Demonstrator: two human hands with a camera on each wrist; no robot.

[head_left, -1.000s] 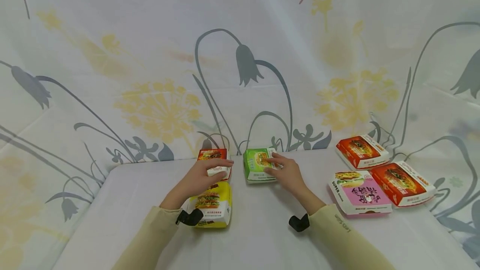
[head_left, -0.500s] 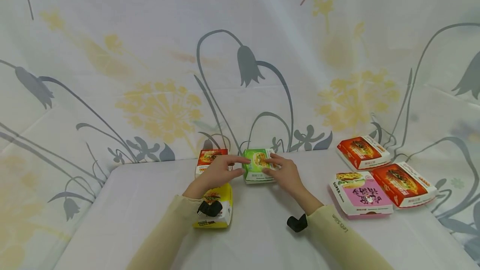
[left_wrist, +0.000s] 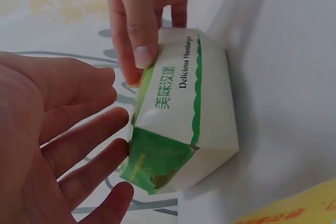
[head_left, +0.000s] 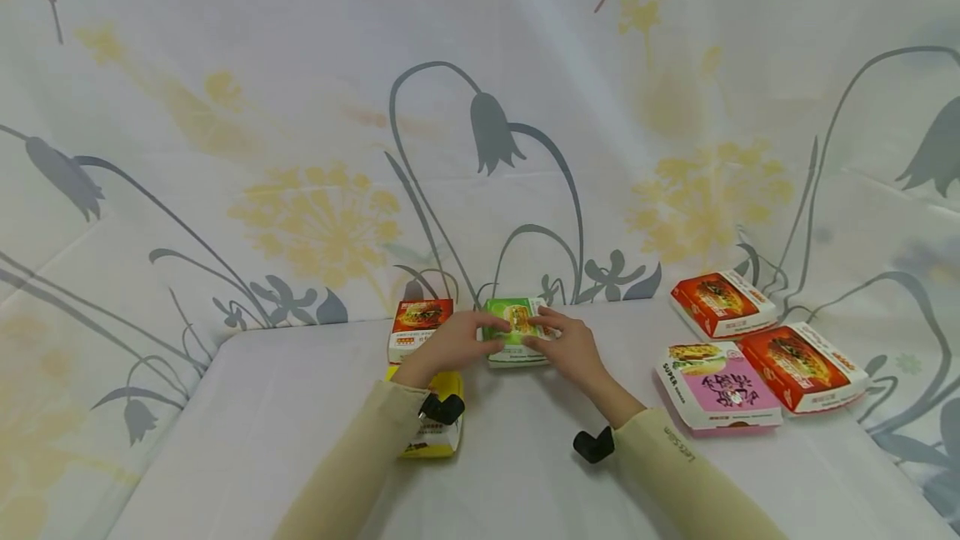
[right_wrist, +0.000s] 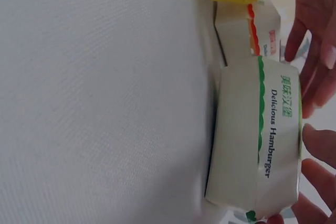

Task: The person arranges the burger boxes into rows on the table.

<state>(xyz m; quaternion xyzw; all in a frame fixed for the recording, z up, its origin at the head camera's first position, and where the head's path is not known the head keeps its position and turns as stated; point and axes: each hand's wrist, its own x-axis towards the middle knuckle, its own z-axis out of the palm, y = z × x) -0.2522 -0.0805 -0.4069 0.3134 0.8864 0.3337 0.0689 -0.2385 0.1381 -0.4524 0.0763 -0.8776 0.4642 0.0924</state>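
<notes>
A green and white hamburger box (head_left: 517, 350) lies at the back middle of the table in the head view. My right hand (head_left: 573, 348) is at its right end, thumb at the lid's front edge and fingers over the lid and end. At the opposite end is my left hand (head_left: 461, 342), its fingers extended. In the left wrist view the left hand's fingertips (left_wrist: 122, 148) come right up to the green end flap. The green box (right_wrist: 265, 135) sits flat on the cloth in the right wrist view.
Left of the green box is a red and white burger box (head_left: 408, 327), with a yellow one (head_left: 435, 447) in front, partly hidden by the left arm. At right lie a pink box (head_left: 723, 394) and two red boxes, one farther back (head_left: 723, 302), one nearer (head_left: 802, 365).
My left hand has moved right, from over the red and yellow boxes to the green box's left end. The right hand and the boxes stay in place.
</notes>
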